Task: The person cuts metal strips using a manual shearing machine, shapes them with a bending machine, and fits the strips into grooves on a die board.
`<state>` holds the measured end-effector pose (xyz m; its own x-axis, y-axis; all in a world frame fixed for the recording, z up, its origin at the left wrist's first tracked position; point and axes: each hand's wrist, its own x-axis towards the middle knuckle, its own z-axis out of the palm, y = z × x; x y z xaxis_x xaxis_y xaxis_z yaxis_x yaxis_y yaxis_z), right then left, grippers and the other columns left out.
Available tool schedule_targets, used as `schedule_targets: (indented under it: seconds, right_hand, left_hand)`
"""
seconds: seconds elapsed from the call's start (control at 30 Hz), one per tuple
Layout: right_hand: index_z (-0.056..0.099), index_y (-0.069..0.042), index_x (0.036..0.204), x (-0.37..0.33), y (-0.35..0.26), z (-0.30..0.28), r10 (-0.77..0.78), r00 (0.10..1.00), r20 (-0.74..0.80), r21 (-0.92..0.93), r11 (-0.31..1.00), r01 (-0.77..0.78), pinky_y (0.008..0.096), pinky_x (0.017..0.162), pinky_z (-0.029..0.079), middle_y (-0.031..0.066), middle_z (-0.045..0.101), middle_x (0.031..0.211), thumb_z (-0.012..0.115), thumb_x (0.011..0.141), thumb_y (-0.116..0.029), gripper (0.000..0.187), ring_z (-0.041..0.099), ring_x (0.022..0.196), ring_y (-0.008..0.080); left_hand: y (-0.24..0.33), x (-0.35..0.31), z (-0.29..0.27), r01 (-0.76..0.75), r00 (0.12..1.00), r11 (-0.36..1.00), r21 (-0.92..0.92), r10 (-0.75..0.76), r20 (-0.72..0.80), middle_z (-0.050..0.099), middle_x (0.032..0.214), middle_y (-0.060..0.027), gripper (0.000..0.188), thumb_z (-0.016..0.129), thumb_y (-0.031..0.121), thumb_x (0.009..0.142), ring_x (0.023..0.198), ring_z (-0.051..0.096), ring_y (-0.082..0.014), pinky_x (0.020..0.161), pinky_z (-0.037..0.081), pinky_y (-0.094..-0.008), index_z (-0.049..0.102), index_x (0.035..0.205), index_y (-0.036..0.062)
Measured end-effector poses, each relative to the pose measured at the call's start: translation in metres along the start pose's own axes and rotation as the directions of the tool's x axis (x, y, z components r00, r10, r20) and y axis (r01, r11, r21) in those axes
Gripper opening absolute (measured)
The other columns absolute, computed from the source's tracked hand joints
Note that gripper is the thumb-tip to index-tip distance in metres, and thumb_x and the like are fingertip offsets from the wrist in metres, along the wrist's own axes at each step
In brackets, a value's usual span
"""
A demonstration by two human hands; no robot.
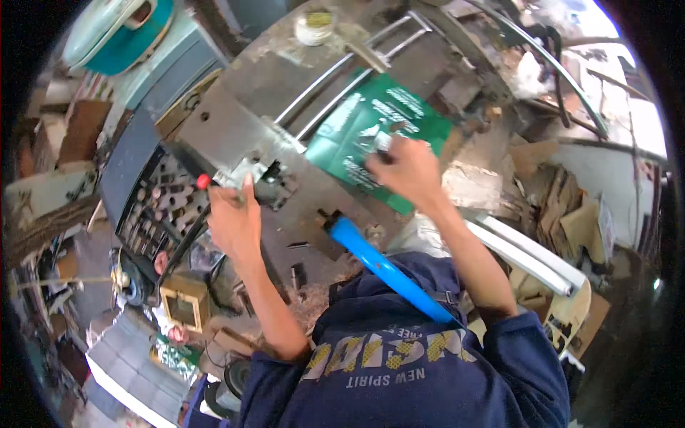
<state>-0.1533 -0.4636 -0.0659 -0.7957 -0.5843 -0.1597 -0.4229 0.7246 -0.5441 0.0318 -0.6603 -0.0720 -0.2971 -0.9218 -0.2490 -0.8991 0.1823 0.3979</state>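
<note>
My left hand is at a grey steel machine plate. Its thumb and fingers close on the near edge of a flat silvery metal piece, beside a dark opening in a metal block. A red ball knob sits just left of those fingers. My right hand is raised over a green printed sheet. Its fingers pinch a small pale-and-dark piece, too blurred to name. Between my forearms, a blue-sleeved lever handle slants toward my body.
A rack of short metal cylinders stands left of the machine. Behind the plate lies a metal tube frame, with a white tub beyond it. White tubes and cardboard pieces crowd the right side. A wooden box stands lower left.
</note>
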Motion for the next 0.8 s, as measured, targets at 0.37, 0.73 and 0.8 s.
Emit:
schedule_targets:
  seconds: [0.37, 0.73, 0.8]
  right_hand:
    - [0.066, 0.001, 0.094, -0.009, 0.062, 0.036, -0.039, 0.999, 0.033, -0.173, 0.984, 0.044, 0.049, 0.068, 0.052, 0.0229, 0.07, 0.08, 0.075, 0.085, -0.031, 0.035, 0.068, 0.077, 0.0424]
    - [0.067, 0.005, 0.087, 0.032, 0.065, 0.06, 0.129, 0.939, 0.318, -0.338, 0.941, -0.015, 0.0481, 0.076, 0.055, 0.031, 0.068, 0.087, 0.078, 0.073, -0.027, 0.037, 0.067, 0.088, 0.0462]
    - [0.065, 0.008, 0.099, 0.03, 0.105, 0.07, -0.087, 0.927, 0.364, -0.342, 0.913, 0.22, 0.0463, 0.08, 0.054, 0.031, 0.068, 0.094, 0.08, 0.069, -0.019, 0.043, 0.068, 0.092, 0.0448]
  left_hand:
    - [0.043, 0.122, -0.048, -0.953, 0.017, 0.165, -0.255, 0.867, 0.497, 0.072, 0.102, -0.0155, 0.034, 0.065, -0.007, 0.076, 0.095, 0.069, -0.0321, 0.085, 0.055, -0.039, 0.07, 0.108, 0.0018]
    - [-0.164, -0.013, -0.118, -0.462, 0.797, 0.864, 0.201, 0.304, 0.522, 0.07, 0.092, -0.016, 0.021, 0.076, 0.025, 0.081, 0.095, 0.062, -0.036, 0.091, 0.046, -0.0445, 0.076, 0.093, 0.0072]
    - [-0.219, -0.021, -0.096, -0.407, 0.8, 0.877, 0.255, 0.208, 0.563, 0.067, 0.094, -0.017, 0.019, 0.079, 0.022, 0.077, 0.1, 0.062, -0.0365, 0.089, 0.048, -0.045, 0.073, 0.088, 0.008]
